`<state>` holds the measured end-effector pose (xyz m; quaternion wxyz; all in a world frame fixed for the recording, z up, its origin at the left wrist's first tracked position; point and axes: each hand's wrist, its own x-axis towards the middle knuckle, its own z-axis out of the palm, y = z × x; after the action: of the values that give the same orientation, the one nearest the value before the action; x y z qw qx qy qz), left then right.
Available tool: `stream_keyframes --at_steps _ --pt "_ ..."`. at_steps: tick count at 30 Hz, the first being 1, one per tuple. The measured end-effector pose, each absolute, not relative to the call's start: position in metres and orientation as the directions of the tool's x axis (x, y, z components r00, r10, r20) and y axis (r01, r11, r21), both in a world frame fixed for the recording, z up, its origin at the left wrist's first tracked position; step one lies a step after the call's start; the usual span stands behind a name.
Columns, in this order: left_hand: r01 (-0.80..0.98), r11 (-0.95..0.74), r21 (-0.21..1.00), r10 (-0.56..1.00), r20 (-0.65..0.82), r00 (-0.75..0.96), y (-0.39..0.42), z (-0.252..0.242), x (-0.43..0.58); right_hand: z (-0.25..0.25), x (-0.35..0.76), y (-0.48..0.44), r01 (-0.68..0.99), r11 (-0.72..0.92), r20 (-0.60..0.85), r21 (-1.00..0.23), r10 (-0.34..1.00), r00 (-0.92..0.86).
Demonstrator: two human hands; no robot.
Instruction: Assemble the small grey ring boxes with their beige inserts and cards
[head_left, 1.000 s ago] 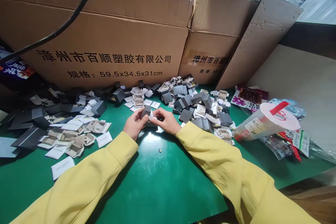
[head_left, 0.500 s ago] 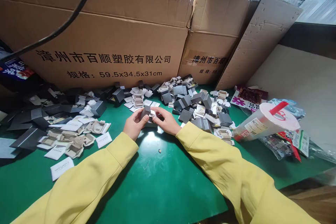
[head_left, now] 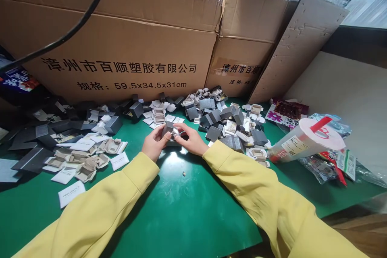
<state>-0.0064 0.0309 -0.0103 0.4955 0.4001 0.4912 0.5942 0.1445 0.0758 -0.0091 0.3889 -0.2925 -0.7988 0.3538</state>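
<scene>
Close to the middle of the green table, my left hand (head_left: pixel 152 144) is closed around a small dark grey box (head_left: pixel 168 129). My right hand (head_left: pixel 192 140) meets it from the right, thumb and fingers pinched at a small whitish piece (head_left: pixel 175 131) by the box's end. Whether that piece is a flap of the box or something separate, I cannot tell. Under the fingers lies a flat greyish thing (head_left: pixel 173 143), mostly hidden. Just beyond my hands are folded cardboard inserts (head_left: pixel 159 115) and white printed cards (head_left: pixel 179 120). A tiny shiny bit (head_left: pixel 184 173) lies on the tabletop nearer to me.
Dark boxes (head_left: pixel 113 125), inserts (head_left: pixel 87 167) and white cards (head_left: pixel 71 193) spread over the left. Another pile of boxes (head_left: pixel 214 133) lies right of centre. A lidded drink cup (head_left: pixel 298 143) with a red straw tilts beside snack packets (head_left: pixel 346 163). Large cartons (head_left: pixel 130 44) stand behind.
My right fingers have shifted slightly at the box's end, and less of the white piece shows between them. The left hand and the box stay nearly where they were.
</scene>
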Motion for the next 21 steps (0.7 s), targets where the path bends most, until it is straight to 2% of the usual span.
stream_keyframes --at_steps 5,10,14,21 --pt "-0.221 -0.028 0.975 0.980 -0.017 -0.201 0.0300 -0.0096 -0.0056 -0.0097 0.1450 0.0765 0.200 0.635 0.455 -0.746 0.705 -0.544" --pt "-0.198 -0.021 0.980 0.981 -0.018 -0.194 0.0300 -0.0095 -0.0059 -0.0104 0.1453 0.0774 0.201 0.630 0.447 -0.750 0.707 -0.548" --pt "-0.179 -0.050 0.983 0.982 0.016 -0.190 0.0304 -0.0101 -0.0065 -0.0106 0.1446 0.0768 0.226 0.608 0.435 -0.761 0.737 -0.518" --pt "-0.123 -0.096 0.988 0.982 0.073 -0.175 0.0291 -0.0102 -0.0059 -0.0097 0.1455 0.0779 0.263 0.644 0.429 -0.718 0.708 -0.561"
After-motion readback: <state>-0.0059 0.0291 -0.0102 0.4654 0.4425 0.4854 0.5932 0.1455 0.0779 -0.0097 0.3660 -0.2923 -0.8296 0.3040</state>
